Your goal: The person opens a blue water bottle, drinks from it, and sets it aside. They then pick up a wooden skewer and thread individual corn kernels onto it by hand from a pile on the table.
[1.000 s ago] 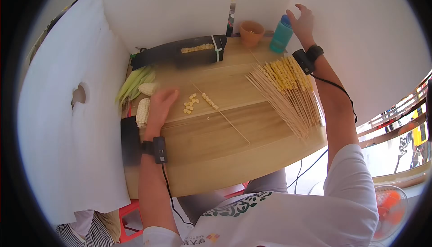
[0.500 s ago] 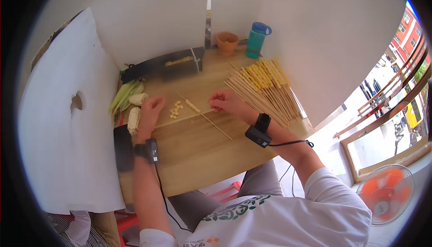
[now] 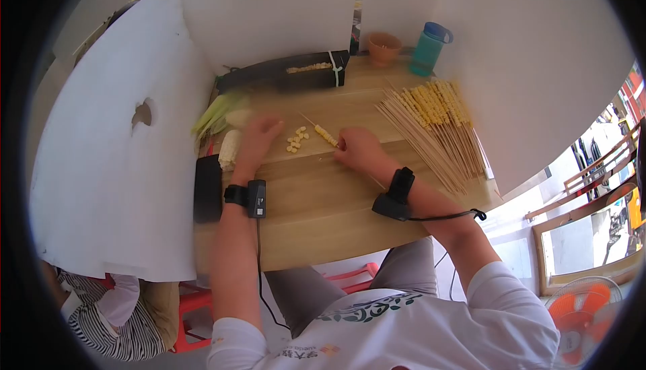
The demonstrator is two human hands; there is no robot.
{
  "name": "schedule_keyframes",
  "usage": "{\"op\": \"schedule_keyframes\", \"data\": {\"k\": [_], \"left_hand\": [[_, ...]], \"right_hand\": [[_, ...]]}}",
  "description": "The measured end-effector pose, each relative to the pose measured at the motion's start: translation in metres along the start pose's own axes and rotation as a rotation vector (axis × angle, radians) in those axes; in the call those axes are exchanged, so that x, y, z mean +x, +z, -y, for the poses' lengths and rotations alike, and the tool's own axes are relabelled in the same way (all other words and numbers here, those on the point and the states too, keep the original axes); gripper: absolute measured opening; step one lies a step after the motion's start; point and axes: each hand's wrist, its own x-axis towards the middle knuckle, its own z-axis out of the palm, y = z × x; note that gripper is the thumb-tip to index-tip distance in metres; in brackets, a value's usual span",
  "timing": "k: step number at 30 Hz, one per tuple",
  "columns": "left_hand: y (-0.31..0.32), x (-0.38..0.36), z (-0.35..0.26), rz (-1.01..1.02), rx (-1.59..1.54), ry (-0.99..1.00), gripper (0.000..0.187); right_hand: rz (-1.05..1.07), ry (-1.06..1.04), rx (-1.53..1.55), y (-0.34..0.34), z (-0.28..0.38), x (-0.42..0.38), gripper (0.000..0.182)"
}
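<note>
My right hand (image 3: 360,149) is closed, its thumb and fingers pinched at a thin wooden skewer (image 3: 307,120) just below the yellow kernels threaded on it. The skewer slants across the table, its lower stretch partly hidden by the hand. My left hand (image 3: 259,142), smeared by motion, hovers between a pale corn cob (image 3: 229,149) and a small heap of loose corn kernels (image 3: 297,139). A second, blurred cob (image 3: 238,118) lies behind that hand. Green husks (image 3: 219,115) lie at its far left.
Many skewers (image 3: 431,142), several tipped with yellow kernels (image 3: 431,104), fan out at right. A black trough (image 3: 269,76) holding kernels, a clay pot (image 3: 384,49) and a teal bottle (image 3: 426,53) stand at the back. White panels (image 3: 114,141) enclose the table; a person (image 3: 114,309) sits at lower left.
My right hand has come left and taken hold of the skewer, which lay loose before. My left hand has moved slightly toward the kernels' far side. The camera view has shifted.
</note>
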Motion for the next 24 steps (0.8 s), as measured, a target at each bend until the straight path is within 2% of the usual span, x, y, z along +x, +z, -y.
{"op": "schedule_keyframes", "data": {"k": [2,3,5,6,8,16,19,21,24], "left_hand": [[0.000,-0.002,-0.010,0.016,-0.067,-0.030,0.021],[-0.001,0.000,-0.013,-0.001,-0.058,-0.017,0.021],[0.001,-0.001,-0.013,0.027,-0.216,-0.081,0.021],[0.002,-0.001,-0.015,0.017,-0.281,-0.102,0.022],[0.002,-0.003,-0.020,-0.021,-0.287,-0.123,0.021],[0.010,-0.002,-0.023,-0.113,-0.363,-0.161,0.024],[0.010,-0.004,-0.018,-0.131,-0.373,-0.156,0.030],[0.009,-0.001,-0.021,-0.131,-0.599,-0.242,0.025],[0.013,-0.001,-0.017,-0.143,-0.684,-0.248,0.025]], "right_hand": [[0.007,0.002,0.258,-0.001,-0.009,0.001,0.019],[-0.002,-0.019,0.259,-0.002,-0.010,0.000,0.019],[0.079,0.122,0.821,0.002,-0.013,-0.006,0.012],[0.083,0.113,0.828,-0.001,-0.011,-0.007,0.012],[0.130,0.252,1.063,-0.011,0.001,-0.015,0.012],[0.181,0.127,1.157,-0.005,0.000,-0.027,0.012],[0.214,0.101,1.156,-0.006,0.004,-0.028,0.012],[0.214,0.079,1.125,-0.008,0.006,-0.029,0.012],[0.245,0.054,1.181,-0.008,0.006,-0.030,0.012]]}}
